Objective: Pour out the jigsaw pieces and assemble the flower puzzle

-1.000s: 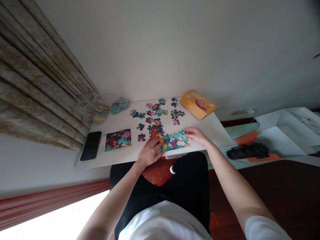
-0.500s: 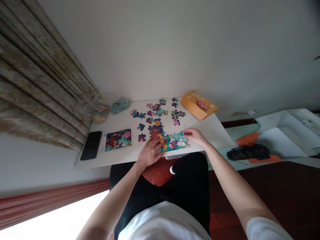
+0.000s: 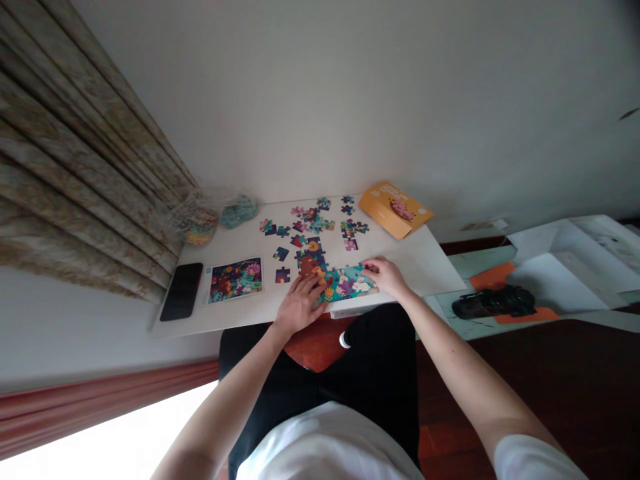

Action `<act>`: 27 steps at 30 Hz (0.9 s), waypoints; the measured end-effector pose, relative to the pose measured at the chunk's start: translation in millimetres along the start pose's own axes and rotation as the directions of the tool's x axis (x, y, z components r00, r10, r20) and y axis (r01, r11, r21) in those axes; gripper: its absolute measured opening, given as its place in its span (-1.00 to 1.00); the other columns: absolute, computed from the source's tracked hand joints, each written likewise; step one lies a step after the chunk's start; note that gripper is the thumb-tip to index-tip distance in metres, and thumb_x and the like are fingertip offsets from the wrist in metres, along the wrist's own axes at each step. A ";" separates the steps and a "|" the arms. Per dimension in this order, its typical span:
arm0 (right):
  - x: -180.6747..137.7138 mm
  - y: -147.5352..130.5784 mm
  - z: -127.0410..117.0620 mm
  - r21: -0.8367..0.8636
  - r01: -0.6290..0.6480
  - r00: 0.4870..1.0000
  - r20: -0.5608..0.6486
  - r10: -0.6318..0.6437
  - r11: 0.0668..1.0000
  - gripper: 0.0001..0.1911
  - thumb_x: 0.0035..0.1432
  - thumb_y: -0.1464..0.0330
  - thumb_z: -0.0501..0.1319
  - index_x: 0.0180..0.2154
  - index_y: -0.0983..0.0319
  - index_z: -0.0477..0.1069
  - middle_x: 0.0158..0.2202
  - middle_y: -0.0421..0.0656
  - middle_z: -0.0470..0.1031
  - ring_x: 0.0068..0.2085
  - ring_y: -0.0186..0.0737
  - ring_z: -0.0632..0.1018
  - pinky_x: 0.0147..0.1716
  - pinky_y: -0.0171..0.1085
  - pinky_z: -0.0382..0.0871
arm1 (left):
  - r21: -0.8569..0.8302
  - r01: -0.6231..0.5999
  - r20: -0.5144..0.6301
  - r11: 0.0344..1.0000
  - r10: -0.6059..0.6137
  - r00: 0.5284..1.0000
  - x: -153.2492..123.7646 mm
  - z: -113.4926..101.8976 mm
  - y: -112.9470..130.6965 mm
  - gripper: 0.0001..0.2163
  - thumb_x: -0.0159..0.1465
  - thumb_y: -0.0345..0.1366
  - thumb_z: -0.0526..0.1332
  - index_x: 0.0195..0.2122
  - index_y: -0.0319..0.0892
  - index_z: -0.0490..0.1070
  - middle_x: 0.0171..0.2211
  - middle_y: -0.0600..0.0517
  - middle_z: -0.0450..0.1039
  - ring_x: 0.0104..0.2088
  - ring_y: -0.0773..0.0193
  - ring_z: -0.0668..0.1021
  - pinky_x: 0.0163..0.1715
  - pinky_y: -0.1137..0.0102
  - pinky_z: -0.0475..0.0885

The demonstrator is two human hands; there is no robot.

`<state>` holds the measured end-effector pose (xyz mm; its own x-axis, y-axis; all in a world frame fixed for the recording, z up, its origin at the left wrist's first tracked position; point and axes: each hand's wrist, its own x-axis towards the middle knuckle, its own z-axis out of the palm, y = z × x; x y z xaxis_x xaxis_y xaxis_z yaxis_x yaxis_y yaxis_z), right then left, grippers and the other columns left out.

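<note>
My left hand (image 3: 301,305) lies on the brown and orange part of a partly joined jigsaw puzzle (image 3: 347,283), its fingers spread. My right hand (image 3: 387,277) is at the puzzle's upper right edge, its fingertips bunched on the teal section. Whether those fingers pinch a piece is hidden. Several loose jigsaw pieces (image 3: 313,217) lie scattered beyond the joined section. Two single pieces (image 3: 283,275) sit left of it, close to a printed picture card (image 3: 236,280).
The white tabletop (image 3: 415,263) holds a black phone (image 3: 181,291), an orange box (image 3: 395,210) and two clear plastic bags (image 3: 197,223). A patterned curtain (image 3: 75,153) hangs on the left. A black object (image 3: 493,302) lies on orange sheets at right.
My right hand has shifted slightly along the puzzle's edge, its fingers drawn closer together. My left hand stays in place on the puzzle.
</note>
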<state>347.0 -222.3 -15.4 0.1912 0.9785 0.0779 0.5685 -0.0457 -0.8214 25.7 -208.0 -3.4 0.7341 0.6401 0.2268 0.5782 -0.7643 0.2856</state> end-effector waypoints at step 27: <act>-48.2 0.8 3.2 -0.470 0.375 0.923 0.268 -0.276 0.799 -0.36 0.26 0.07 0.33 0.31 0.07 0.36 0.44 0.05 0.23 0.43 0.21 0.26 0.37 0.37 0.04 | 0.009 -0.053 -0.028 0.999 0.054 0.998 -3.2 5.4 -5.8 -0.60 0.47 -0.11 0.18 0.26 -0.13 0.44 0.29 -0.15 0.42 0.35 0.01 0.40 0.42 -0.01 0.21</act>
<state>335.7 -268.9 -21.6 -0.1949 0.9697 0.1470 0.9021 0.2361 -0.3612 22.0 -206.0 -10.8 0.7536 0.6002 0.2682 0.5415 -0.7981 0.2644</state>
